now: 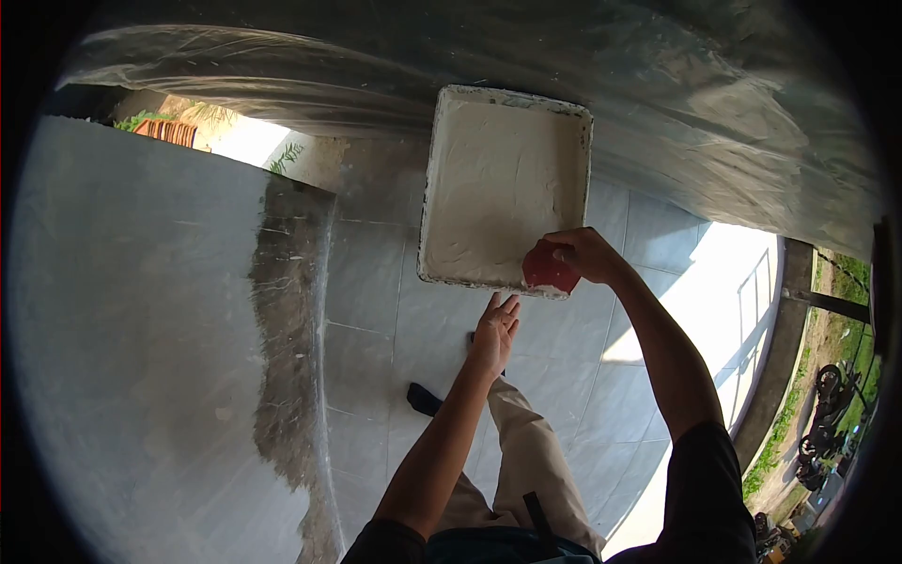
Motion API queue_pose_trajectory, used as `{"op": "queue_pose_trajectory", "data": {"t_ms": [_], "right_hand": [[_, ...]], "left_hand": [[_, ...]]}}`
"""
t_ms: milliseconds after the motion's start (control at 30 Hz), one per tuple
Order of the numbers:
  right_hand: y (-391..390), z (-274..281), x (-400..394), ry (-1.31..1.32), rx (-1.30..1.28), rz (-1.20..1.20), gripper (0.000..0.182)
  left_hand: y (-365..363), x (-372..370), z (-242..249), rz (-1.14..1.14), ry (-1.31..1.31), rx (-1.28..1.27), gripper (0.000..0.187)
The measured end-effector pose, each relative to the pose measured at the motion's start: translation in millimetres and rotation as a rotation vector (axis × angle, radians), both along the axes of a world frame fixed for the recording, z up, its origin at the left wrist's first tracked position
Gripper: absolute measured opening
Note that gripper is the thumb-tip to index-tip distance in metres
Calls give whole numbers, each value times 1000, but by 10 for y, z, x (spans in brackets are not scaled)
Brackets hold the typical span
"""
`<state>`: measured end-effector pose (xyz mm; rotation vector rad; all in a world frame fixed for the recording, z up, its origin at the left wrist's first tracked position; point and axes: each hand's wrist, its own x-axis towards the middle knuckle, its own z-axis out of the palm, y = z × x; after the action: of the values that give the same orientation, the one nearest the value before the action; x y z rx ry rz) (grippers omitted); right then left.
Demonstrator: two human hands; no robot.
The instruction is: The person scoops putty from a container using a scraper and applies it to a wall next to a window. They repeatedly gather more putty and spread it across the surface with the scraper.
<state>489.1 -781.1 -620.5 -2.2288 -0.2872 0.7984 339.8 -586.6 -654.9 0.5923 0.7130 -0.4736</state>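
A shallow rectangular tray [427,209] with a crusted rim is in the upper middle of the view. Smooth off-white putty [507,174] covers its inside. My right hand [592,256] grips a red putty scraper [549,267] at the tray's near right corner. White paste clings to the scraper's lower edge, which overlaps the rim. Just below the near rim is my left hand [497,336], palm turned up and fingers stretched out, with nothing in it.
Plastic sheeting [714,122] hangs along the top. To the left stands a grey coated wall [141,301] with a bare, darker strip [282,348] beside the tiled floor [362,282]. Sunlight falls through an opening at right, with motorbikes [822,423] outside.
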Motion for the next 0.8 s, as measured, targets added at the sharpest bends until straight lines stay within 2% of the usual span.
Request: {"op": "queue_pose_trajectory", "data": {"t_ms": [67, 133, 167, 233, 267, 300, 333, 400, 433, 533, 567, 633, 800], "right_hand": [[-27, 31, -23, 8, -31, -35, 33], [-72, -15, -18, 128, 71, -229, 35], [-78, -63, -25, 117, 77, -228, 35], [-62, -109, -40, 215, 523, -491, 35], [-28, -38, -31, 202, 533, -484, 35], [25, 50, -9, 263, 648, -571, 33], [90, 148, 11, 327, 764, -652, 32], [266, 370, 42, 332, 864, -667, 31], [356, 486, 68, 350, 949, -696, 29], [673, 811, 171, 400, 1055, -623, 30], [802, 938, 201, 449, 1100, -599, 31], [1092, 1197, 255, 461, 1128, -513, 33], [2036, 2101, 242, 474, 1214, -310, 33]], "left_hand": [[-5, -23, 0, -35, -17, 40, 86], [4, -42, -9, -49, 14, 190, 83], [28, -25, 42, -48, 3, 195, 83], [90, 1, 168, -82, 41, 400, 79], [142, -7, 132, -108, 9, 548, 71], [208, -14, 116, -97, -8, 557, 71], [299, 15, 192, -186, -22, 707, 68], [517, 22, 227, -315, -74, 1044, 64], [652, 38, 311, -290, -89, 1061, 64], [1159, 87, 602, -318, -382, 1497, 68], [1325, 130, 770, -288, -387, 1521, 68], [1640, 188, 1153, -300, -538, 1771, 70], [2300, 161, 2358, -186, -604, 1989, 68]]}}
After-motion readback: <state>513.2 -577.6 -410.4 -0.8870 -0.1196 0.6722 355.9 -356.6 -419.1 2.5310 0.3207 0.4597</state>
